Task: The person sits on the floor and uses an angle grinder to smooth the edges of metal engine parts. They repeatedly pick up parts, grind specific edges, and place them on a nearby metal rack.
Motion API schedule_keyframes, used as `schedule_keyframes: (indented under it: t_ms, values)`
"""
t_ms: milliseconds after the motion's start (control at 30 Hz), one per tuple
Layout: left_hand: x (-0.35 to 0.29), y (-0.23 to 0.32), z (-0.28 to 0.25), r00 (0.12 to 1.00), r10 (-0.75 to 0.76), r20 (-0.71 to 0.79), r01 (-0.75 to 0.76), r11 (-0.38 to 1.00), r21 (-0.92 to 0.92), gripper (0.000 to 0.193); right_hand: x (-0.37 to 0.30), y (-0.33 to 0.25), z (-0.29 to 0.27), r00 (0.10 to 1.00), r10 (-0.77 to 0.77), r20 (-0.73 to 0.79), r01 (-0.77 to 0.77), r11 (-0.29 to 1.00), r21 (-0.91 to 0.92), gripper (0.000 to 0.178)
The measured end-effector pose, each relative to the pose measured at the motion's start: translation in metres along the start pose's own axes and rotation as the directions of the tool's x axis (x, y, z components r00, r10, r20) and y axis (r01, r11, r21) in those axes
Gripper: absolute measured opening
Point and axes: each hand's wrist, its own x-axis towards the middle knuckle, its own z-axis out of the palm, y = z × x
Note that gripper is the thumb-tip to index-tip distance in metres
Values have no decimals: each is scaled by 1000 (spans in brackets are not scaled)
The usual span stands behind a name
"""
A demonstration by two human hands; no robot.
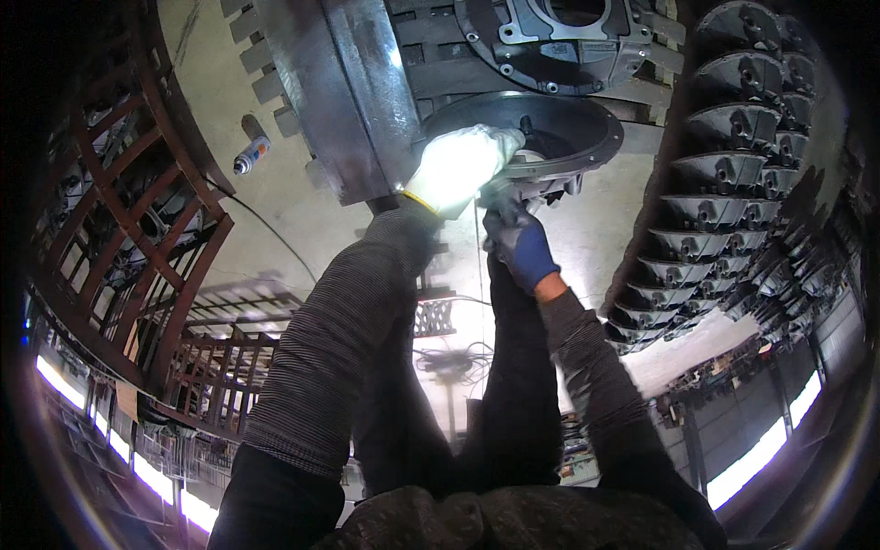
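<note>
A dark, bowl-shaped cast metal housing (587, 151) sits at the near edge of the work surface, its wide flanged mouth facing up. My left hand (466, 167), in a white glove washed out by glare, lies over the housing's left side. Its fingers curl over the rim into the hollow, close to a dark stub. Just below the near rim is my right hand (521, 243), in a blue and dark grey glove. Its fingers are closed together against the housing's underside, and whatever they hold is hidden.
Beyond lies another casting (573, 64) with a bolt-holed flange. A steel beam (344, 92) runs along the left. Stacked housings (724, 165) rise at right. Brown metal racks (137, 183) and a spray can (251, 155) are on the left; coiled cable (454, 362) lies on the floor.
</note>
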Motion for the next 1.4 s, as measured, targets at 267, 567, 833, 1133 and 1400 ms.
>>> schedule_keyframes:
  t_ms: [267,567,833,1133,1400]
  values:
    - [7,-2,5,1000,-25,-7,25,996,88,34,-90,-14,20,985,-82,-153,138,905,402,33]
    - [15,-3,2,973,-57,222,34,994,105,34,-127,-85,-58,783,-128,608,574,-228,-787,31]
    - [2,-27,-37,906,-176,386,359,802,-477,71,-88,-9,-47,827,-341,446,561,541,-627,29]
    - [-3,-84,-36,910,-110,400,209,954,-215,60,67,95,31,977,-48,207,202,506,-838,38]
    - [63,15,-28,834,127,537,-252,953,167,36,90,122,28,803,-555,219,551,550,-627,24]
